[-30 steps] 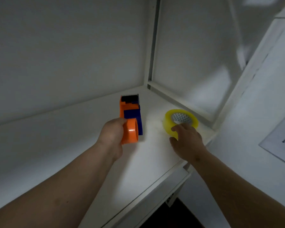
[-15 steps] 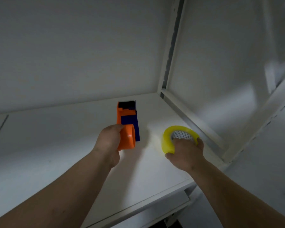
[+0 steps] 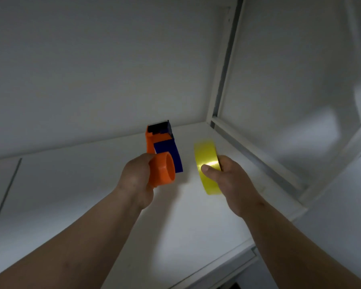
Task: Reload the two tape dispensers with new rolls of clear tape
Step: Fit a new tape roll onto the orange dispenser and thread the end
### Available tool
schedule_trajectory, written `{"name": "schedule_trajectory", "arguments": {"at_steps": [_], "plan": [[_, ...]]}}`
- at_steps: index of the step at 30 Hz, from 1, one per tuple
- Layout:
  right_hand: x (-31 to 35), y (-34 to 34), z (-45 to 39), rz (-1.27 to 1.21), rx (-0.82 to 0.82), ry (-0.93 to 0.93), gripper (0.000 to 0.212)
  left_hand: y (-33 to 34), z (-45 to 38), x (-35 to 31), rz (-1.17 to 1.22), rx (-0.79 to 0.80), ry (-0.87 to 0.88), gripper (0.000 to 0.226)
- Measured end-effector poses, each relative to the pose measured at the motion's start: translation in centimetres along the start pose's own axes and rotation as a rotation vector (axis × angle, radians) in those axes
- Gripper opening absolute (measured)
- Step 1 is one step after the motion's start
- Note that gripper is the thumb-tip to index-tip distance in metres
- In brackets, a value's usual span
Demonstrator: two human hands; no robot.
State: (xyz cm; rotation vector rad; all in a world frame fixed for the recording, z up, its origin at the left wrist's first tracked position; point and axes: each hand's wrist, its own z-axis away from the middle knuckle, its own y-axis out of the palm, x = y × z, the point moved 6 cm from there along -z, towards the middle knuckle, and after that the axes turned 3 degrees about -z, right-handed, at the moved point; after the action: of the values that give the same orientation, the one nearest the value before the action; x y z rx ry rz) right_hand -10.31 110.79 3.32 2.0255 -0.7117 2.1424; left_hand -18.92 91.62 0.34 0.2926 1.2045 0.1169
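Note:
An orange and dark blue tape dispenser [image 3: 161,155] is held above the white shelf [image 3: 75,184], its round orange hub facing right. My left hand [image 3: 137,178] grips it from the left side. A yellowish clear tape roll [image 3: 206,161] stands on edge in the air just right of the dispenser, a small gap between them. My right hand [image 3: 227,178] holds the roll, thumb on its outer band and fingers behind it. Only one dispenser and one roll are in view.
The shelf sits in a white cabinet corner, with a back wall [image 3: 92,69] and a right side panel [image 3: 290,90] framed by a metal rail [image 3: 256,161]. The shelf's front edge [image 3: 217,265] runs across the lower right.
My right hand has lifted the tape roll off the shelf and turned it upright, edge-on, beside the dispenser. The left hand with the dispenser has barely shifted.

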Motion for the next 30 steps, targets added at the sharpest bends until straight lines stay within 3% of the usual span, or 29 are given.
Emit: {"name": "schedule_trajectory", "arguments": {"at_steps": [3,7,19,30], "plan": [[1.7,2.1,1.4,-0.212,0.039,-0.011,0.018,-1.4,0.5,-0.4,0.022,0.019,0.007,0.01],[4.2,4.8,3.3,-0.277,0.071,-0.071,0.033,-3.1,1.7,-1.0,0.054,0.008,0.025,0.012],[6.5,12.6,10.5,-0.227,0.291,-0.165,0.029,-9.6,10.9,-2.7,0.096,-0.106,0.166,0.023],[8.8,22.1,19.2,-0.123,0.351,-0.29,0.024,-20.6,17.2,-2.7,0.193,-0.152,0.102,0.033]]}}
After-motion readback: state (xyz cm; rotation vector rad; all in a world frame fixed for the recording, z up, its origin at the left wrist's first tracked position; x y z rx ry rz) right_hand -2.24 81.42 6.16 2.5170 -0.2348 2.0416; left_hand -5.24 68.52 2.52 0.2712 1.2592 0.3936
